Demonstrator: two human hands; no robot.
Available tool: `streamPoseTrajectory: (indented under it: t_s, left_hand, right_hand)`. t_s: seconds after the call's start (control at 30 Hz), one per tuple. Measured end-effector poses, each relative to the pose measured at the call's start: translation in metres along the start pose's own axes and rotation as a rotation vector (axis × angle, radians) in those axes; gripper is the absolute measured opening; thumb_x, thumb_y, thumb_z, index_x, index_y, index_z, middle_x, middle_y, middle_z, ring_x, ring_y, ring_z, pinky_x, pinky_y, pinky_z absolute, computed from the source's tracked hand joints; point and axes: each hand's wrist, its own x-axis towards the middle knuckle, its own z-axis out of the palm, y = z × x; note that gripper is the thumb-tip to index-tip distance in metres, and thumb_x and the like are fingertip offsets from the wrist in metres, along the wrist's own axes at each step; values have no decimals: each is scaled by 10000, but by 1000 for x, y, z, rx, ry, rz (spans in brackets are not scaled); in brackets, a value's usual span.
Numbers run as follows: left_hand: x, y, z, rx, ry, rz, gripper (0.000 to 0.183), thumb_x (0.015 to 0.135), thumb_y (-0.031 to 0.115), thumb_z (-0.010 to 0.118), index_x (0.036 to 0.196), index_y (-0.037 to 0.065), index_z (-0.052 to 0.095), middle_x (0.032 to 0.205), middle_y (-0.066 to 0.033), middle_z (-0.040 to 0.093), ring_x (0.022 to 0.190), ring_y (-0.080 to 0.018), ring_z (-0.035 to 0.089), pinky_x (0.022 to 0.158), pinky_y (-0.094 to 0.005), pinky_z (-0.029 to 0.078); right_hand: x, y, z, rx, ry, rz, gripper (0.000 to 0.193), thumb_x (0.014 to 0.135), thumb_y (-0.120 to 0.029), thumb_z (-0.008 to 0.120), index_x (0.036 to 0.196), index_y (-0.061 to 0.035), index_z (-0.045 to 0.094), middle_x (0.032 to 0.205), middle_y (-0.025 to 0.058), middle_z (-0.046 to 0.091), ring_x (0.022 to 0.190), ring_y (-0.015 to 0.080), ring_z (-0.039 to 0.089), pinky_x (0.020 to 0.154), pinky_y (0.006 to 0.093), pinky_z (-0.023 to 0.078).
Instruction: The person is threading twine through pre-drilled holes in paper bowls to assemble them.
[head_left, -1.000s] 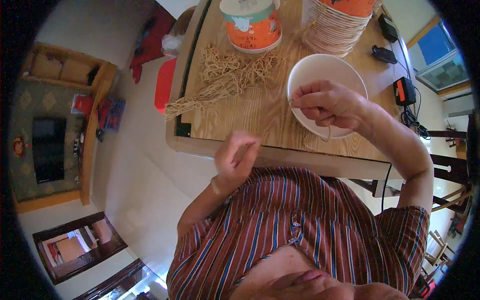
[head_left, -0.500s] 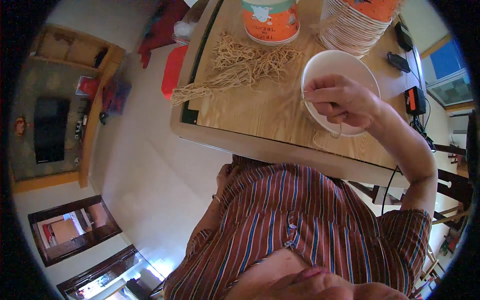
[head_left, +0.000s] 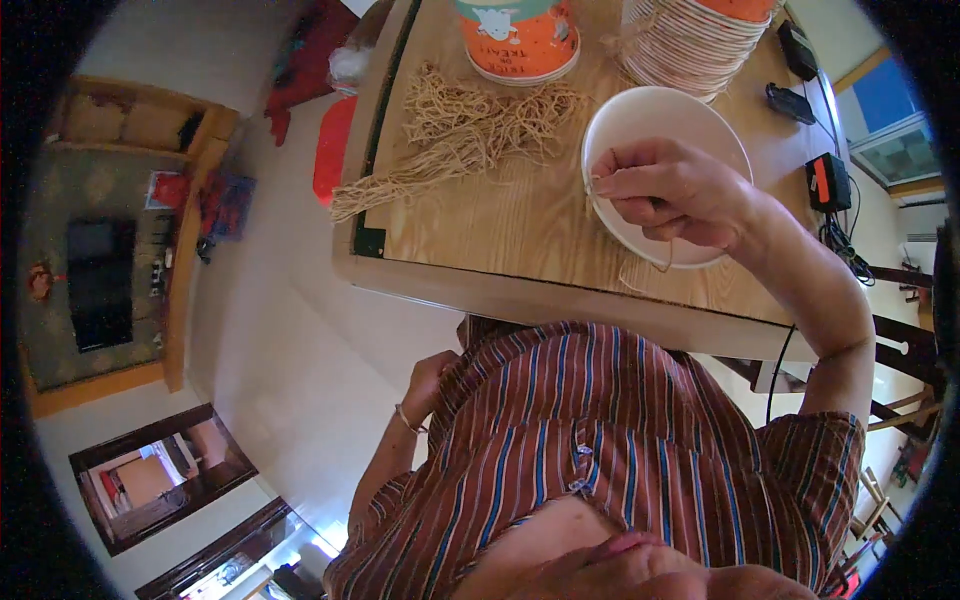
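- A wood-grain table (head_left: 520, 235) with a pale edge and dark trim lies before the person, above a light, glossy floor (head_left: 290, 290).
- Left across the room, a dark television (head_left: 103, 285) hangs on a patterned wall beside a wooden frame (head_left: 183, 270); below it in view is a dark-framed opening (head_left: 160, 478).
- At right are a window (head_left: 890, 130) and dark chairs (head_left: 905, 345).
- A red stool (head_left: 333, 150) stands just beside the table's left edge, near a clear plastic bag (head_left: 348, 66).
- On the table, a loose bundle of tan cord (head_left: 480, 130) lies at left, in front of an orange tub (head_left: 522, 48) with a green band.
- Farther right is a stack of tubs (head_left: 690, 45); black adapters (head_left: 828, 182) and tangled cables (head_left: 847, 250) line the right edge.
- The right hand (head_left: 665, 190) is over a white bowl-like tub (head_left: 640, 112), thumb and forefinger pinching a thin cord (head_left: 669, 262) near its rim; the hand hides part of the inside.
- The left hand (head_left: 432, 380) is low against the striped shirt (head_left: 560, 400); its fingers are partly hidden, so I cannot tell its grip.
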Motion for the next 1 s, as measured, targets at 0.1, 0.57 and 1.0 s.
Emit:
streamPoseTrajectory:
  t_s: [0.1, 0.57, 1.0]
  left_hand:
    - [11, 119, 11, 417, 88, 304, 136, 944, 92, 562, 919, -12, 646, 832, -101, 675, 778, -176, 648, 688, -292, 498]
    - [109, 292, 96, 478, 38, 585, 314, 910, 303, 660, 971, -3, 622, 782, -101, 661, 696, -177, 627, 633, -330, 494]
    - [119, 279, 97, -57, -177, 576, 168, 967, 149, 566, 931, -13, 588, 723, -88, 602, 631, -105, 621, 556, -268, 488]
  right_hand:
    - [0, -2, 1, 27, 15, -7, 82, 940, -169, 601, 933, -93, 569, 607, -54, 394, 460, 16, 289, 381, 187, 202]
    - [2, 2, -6, 23, 28, -40, 95, 924, -150, 606, 942, -58, 593, 647, -32, 483, 458, 21, 341, 394, 184, 241]
    - [0, 1, -10, 39, 22, -46, 94, 917, -166, 621, 914, -75, 598, 636, -42, 453, 471, 15, 317, 393, 189, 209]
